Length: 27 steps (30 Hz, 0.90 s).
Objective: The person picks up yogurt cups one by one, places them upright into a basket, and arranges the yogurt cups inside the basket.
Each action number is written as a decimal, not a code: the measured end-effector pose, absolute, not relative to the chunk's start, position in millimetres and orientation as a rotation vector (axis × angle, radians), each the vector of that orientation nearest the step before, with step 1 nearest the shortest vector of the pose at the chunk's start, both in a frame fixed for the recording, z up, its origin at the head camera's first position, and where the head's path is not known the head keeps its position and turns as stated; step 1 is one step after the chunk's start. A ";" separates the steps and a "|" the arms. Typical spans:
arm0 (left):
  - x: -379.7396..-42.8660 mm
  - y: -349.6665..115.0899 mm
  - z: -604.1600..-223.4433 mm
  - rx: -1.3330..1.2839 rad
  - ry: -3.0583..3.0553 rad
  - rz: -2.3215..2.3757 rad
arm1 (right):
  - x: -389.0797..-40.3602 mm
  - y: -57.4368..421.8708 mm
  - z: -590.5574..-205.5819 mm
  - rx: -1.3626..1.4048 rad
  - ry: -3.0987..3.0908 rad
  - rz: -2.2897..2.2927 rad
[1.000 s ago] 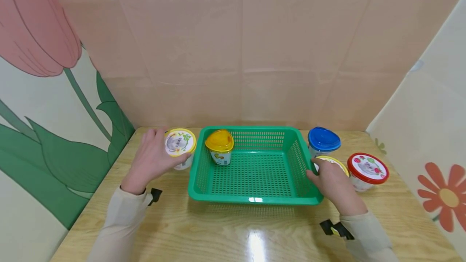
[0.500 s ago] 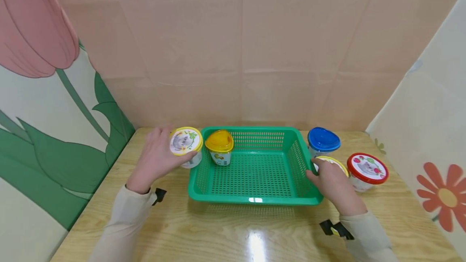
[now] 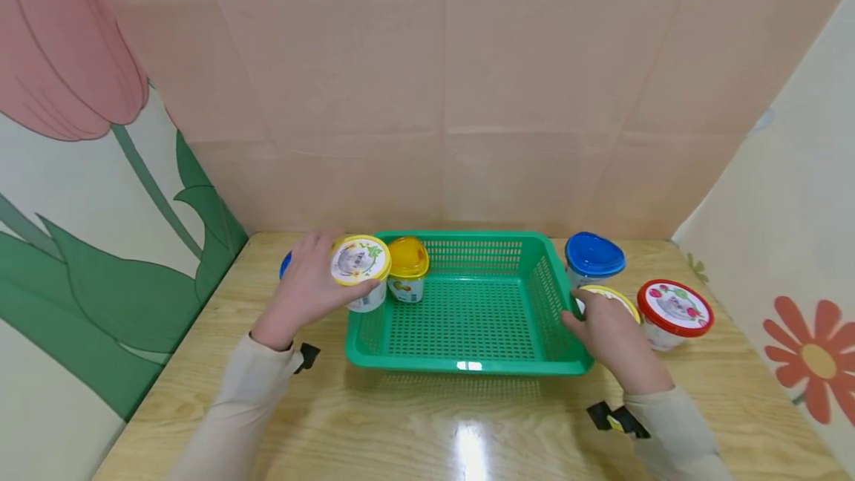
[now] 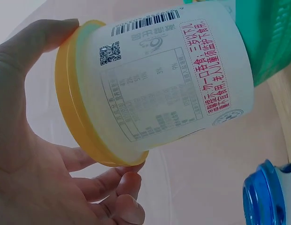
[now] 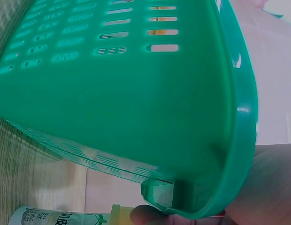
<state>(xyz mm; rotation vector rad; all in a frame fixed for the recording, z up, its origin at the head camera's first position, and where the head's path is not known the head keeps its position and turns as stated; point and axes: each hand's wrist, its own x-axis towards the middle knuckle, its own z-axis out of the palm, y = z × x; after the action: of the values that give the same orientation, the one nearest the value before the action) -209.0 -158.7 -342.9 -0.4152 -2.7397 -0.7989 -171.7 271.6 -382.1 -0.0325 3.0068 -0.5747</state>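
My left hand [image 3: 303, 292] grips a white tub with a yellow rim [image 3: 361, 262] by its lid, thumb and fingers spread round the edge. The tub hangs at the left rim of a green plastic basket [image 3: 461, 370], overlapping it in the head view. In the left wrist view, printed text and a barcode show on the tub's side [image 4: 155, 79]. Inside the basket, at the back left, stands a cup with an orange-yellow lid [image 3: 408, 262]. My right hand [image 3: 611, 336] holds the basket's right rim; some of its fingers are hidden.
Right of the basket stand a blue-lidded cup [image 3: 594, 254], a yellow-rimmed tub [image 3: 617, 297] partly behind my right hand, and a red-rimmed tub [image 3: 675, 310]. Another blue lid [image 3: 285, 264] peeks out behind my left hand. A wall closes off the table's back.
My left hand has carried the yellow-rimmed tub rightward from beside the basket to over its left rim, uncovering a blue lid behind. My right hand and the basket have stayed put.
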 end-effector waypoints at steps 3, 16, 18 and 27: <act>-209.8 -155.6 -343.8 -0.420 -2.746 -0.795 | -171.5 271.1 -382.7 -0.029 3.006 -0.574; -211.4 -146.2 -344.9 -0.443 -2.757 -0.799 | -172.5 270.7 -383.3 -0.034 3.011 -0.554; -210.2 -144.7 -344.8 -0.446 -2.760 -0.798 | -172.0 269.9 -383.9 -0.039 3.016 -0.553; -209.0 -138.0 -345.6 -0.462 -2.760 -0.788 | -171.7 270.4 -382.9 -0.036 3.022 -0.554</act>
<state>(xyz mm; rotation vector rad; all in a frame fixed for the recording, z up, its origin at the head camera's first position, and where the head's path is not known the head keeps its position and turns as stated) -209.0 -138.0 -345.6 -0.4619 -2.7599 -0.7879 -171.7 270.4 -382.9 -0.0359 3.0225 -0.5536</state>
